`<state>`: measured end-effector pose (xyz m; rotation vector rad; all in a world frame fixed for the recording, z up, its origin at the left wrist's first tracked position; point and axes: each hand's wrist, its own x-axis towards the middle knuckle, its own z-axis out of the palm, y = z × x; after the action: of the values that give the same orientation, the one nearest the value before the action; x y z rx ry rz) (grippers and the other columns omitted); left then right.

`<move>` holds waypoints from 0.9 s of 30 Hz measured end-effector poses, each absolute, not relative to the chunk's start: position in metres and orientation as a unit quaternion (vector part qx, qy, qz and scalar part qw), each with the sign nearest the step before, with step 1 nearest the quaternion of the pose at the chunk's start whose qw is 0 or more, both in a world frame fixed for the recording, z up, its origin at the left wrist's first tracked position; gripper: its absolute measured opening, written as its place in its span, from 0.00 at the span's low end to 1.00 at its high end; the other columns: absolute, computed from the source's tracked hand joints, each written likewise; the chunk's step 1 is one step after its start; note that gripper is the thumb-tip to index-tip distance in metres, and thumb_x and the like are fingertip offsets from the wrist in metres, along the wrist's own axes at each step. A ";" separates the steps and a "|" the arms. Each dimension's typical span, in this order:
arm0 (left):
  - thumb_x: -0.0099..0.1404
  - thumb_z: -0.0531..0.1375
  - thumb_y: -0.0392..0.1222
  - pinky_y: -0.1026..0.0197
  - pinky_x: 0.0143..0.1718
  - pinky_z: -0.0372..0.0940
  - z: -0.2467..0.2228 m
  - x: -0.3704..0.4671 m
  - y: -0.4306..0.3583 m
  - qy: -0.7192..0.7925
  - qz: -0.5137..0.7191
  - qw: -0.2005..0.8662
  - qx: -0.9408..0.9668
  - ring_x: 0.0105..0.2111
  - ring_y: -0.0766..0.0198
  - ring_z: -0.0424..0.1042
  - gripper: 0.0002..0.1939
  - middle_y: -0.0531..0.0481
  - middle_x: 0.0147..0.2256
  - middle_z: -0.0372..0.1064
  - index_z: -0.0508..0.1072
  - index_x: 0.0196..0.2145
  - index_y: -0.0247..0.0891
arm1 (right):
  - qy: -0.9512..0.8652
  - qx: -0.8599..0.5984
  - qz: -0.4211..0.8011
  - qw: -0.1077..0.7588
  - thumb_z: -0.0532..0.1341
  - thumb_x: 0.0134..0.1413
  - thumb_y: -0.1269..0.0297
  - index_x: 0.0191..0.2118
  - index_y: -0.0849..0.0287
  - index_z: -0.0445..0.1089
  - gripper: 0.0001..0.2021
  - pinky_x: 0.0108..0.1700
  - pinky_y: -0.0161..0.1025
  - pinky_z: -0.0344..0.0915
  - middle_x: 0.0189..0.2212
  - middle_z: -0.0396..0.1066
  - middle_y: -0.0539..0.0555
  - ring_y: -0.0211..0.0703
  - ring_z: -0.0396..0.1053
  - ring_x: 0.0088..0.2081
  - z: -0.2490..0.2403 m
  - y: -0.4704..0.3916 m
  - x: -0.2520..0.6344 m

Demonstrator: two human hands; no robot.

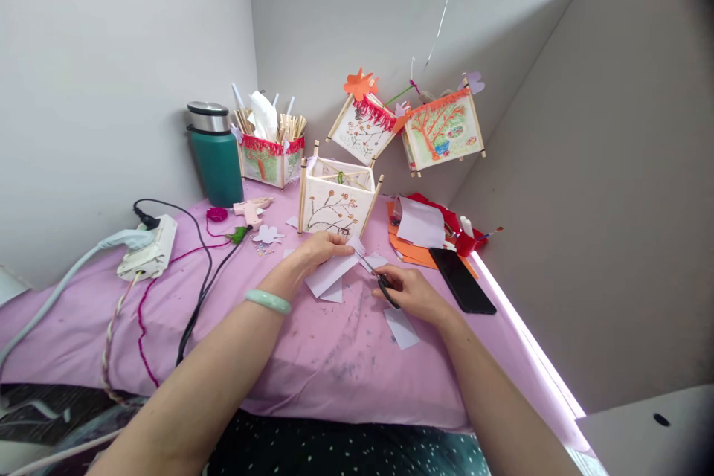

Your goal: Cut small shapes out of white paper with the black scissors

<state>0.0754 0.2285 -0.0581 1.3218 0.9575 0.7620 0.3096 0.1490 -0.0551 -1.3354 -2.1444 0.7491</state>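
My left hand pinches a small piece of pale lilac paper between thumb and fingers. My right hand is closed around the black handles of a pair of scissors, whose blades point up and left to the edge of that paper. Below the left hand lie larger sheets of the same paper, overlapping on the cloth. A loose paper rectangle rests just under the right hand. Right behind my hands stands a white lantern frame with wooden corner sticks and a drawn blossom branch.
Two decorated lanterns hang at the back. On the left stand a green bottle, a stick-filled holder, a pink glue gun and a power strip with cables. A black phone and orange paper lie right.
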 end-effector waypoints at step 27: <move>0.43 0.70 0.49 0.65 0.20 0.49 -0.050 0.072 0.225 0.430 0.321 0.610 0.582 0.18 0.71 0.61 0.18 0.54 0.20 0.66 0.74 0.27 0.33 | -0.799 -0.489 0.241 0.254 0.63 0.51 0.50 0.41 0.56 0.72 0.16 0.28 0.34 0.54 0.22 0.61 0.46 0.36 0.56 0.25 -0.056 0.150 0.311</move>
<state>0.0718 0.2253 -0.0505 1.3438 0.9936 0.7420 0.3107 0.1500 -0.0557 -1.3296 -2.1705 0.6558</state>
